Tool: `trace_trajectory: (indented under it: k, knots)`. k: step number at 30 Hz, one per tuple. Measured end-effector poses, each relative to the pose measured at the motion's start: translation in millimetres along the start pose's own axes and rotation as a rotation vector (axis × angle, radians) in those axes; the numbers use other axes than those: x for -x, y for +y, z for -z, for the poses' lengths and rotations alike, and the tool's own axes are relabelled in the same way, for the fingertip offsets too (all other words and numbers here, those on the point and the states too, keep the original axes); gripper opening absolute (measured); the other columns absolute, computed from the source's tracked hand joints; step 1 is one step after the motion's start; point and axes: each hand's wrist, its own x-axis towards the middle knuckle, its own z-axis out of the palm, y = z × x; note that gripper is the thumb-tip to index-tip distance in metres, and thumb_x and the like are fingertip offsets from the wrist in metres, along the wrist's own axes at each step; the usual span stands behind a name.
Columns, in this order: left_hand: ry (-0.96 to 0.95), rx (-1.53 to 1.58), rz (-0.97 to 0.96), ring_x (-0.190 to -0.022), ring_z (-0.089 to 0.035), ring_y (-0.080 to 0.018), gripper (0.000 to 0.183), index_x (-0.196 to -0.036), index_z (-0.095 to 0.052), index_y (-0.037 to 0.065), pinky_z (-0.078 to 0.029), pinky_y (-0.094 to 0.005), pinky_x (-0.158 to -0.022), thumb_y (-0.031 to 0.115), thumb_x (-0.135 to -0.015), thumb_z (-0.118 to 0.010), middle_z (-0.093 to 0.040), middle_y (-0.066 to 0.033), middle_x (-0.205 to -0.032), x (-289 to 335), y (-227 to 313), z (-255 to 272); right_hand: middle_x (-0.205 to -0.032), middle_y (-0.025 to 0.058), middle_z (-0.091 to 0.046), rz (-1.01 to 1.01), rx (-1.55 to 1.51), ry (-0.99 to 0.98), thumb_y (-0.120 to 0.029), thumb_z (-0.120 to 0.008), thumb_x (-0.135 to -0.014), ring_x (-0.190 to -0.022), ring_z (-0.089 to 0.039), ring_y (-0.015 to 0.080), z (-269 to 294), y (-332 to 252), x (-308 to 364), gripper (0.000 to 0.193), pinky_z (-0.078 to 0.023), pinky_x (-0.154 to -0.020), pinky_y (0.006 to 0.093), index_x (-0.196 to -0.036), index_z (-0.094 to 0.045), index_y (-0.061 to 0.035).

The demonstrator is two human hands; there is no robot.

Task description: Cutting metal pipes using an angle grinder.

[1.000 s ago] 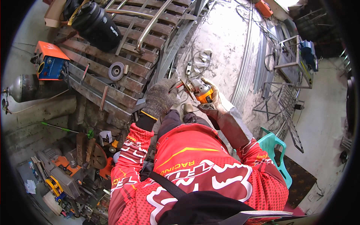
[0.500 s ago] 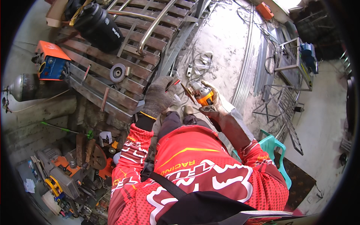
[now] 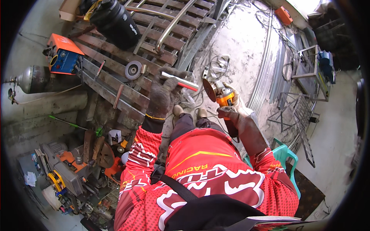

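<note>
While the left hand [image 3: 160,96], in a grey-brown knit glove [image 3: 158,103], grasps a short length of metal tube [image 3: 180,80] with its fingers bent around one end, the right hand [image 3: 239,109], in a leather gauntlet [image 3: 251,131], is wrapped around the body of an orange-and-silver angle grinder [image 3: 226,99]. How the right fingertips lie on the grinder's far side cannot be seen. The tube is held out in front of the person, beyond the shoes [image 3: 202,112], slanting away to the right, its upper face shiny and a red strip along its lower edge. Its free end points toward the cutting disc [image 3: 209,91] on the angle grinder, near it but apart.

Beyond the left hand, a slatted platform [image 3: 163,57] bears a round flap disc [image 3: 133,70], a bent metal pipe [image 3: 173,29] and a large black lidded bottle [image 3: 117,27]. Farther left are an orange-and-blue welding machine [image 3: 66,57] and a gas cylinder [image 3: 37,81] lying on its side. To the right, long metal profiles [image 3: 264,65] lie side by side on the floor, and a teal plastic chair [image 3: 291,159] stands near the person's right elbow
</note>
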Motion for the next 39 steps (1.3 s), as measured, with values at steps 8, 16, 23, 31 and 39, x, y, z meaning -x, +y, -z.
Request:
trace_trajectory:
  k: [8, 16, 23, 31, 39]
  knots:
    - [0.259, 0.191, 0.042, -0.095, -0.071, -0.0296, 0.019, -0.112, -0.064, 0.009, -0.063, -0.0518, -0.091, 0.023, -0.1, -0.069, -0.067, -0.0088, -0.097, -1, -23, 35, -0.097, 0.0088, -0.071, -0.507, -0.281, -0.027, -0.005, -0.089, -0.076, -0.083, -0.075, 0.0267, 16, 26, -1, 0.059, -0.062, -0.075, 0.0389, -0.127, -0.059, -0.0054]
    - [-0.106, 0.174, 0.2, -0.102, -0.069, -0.0328, 0.032, -0.132, -0.054, 0.01, -0.059, -0.0549, -0.094, 0.019, -0.103, -0.062, -0.068, -0.0112, -0.097, 22, -36, 45, -0.102, 0.0083, -0.075, -0.362, -0.235, -0.08, -0.027, -0.09, -0.081, -0.088, -0.074, 0.0218, 14, 32, 6, 0.049, -0.058, -0.08, 0.0344, -0.119, -0.069, -0.0044]
    - [-0.351, 0.224, 0.415, -0.098, -0.069, -0.029, 0.051, -0.144, -0.049, 0.002, -0.058, -0.0439, -0.086, 0.016, -0.097, -0.065, -0.068, -0.0134, -0.109, 28, -39, 30, -0.103, 0.0094, -0.074, -0.483, -0.205, -0.094, -0.024, -0.09, -0.08, -0.088, -0.075, 0.0234, 12, 19, 11, 0.052, -0.06, -0.077, 0.0354, -0.122, -0.067, -0.003]
    - [-0.224, 0.175, 0.612, -0.079, -0.062, -0.0148, 0.038, -0.122, -0.062, 0.001, -0.051, -0.0303, -0.066, 0.033, -0.105, -0.051, -0.063, -0.0047, -0.092, 18, -66, 32, -0.108, 0.0126, -0.064, -0.443, -0.454, -0.171, 0.007, -0.08, -0.075, -0.091, -0.071, 0.0339, 11, -1, 7, 0.062, -0.066, -0.079, 0.0528, -0.13, -0.055, -0.0069]
    - [-0.244, -0.135, 0.57, -0.074, -0.065, -0.0158, 0.039, -0.119, -0.064, 0.005, -0.056, -0.0311, -0.07, 0.04, -0.107, -0.05, -0.066, -0.0038, -0.09, 22, -73, 17, -0.107, 0.0134, -0.065, -0.288, -0.346, -0.146, 0.005, -0.08, -0.076, -0.093, -0.071, 0.0341, 4, -32, 19, 0.062, -0.065, -0.079, 0.0527, -0.132, -0.056, -0.0049]
